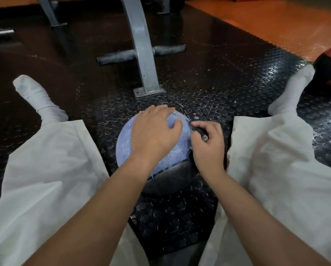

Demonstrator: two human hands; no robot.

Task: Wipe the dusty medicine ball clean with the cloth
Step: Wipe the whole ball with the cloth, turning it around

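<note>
Two hands meet on the medicine ball (126, 143), which sits on the black studded mat (180, 214) between the person's legs. The left hand (153, 131) lies flat and relaxed on top, while the right hand (208, 146) pinches a dark cloth (199, 131) against the ball's right side. Beyond stands a grey metal leg (143, 54).

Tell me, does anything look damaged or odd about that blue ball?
Yes. The blue skin of the medicine ball has a ragged, peeling edge near the top, beside the left hand, and pale flecks lie on the mat just beyond. The right hand pinches a small dark thing; whether it is a cloth I cannot tell.
</note>
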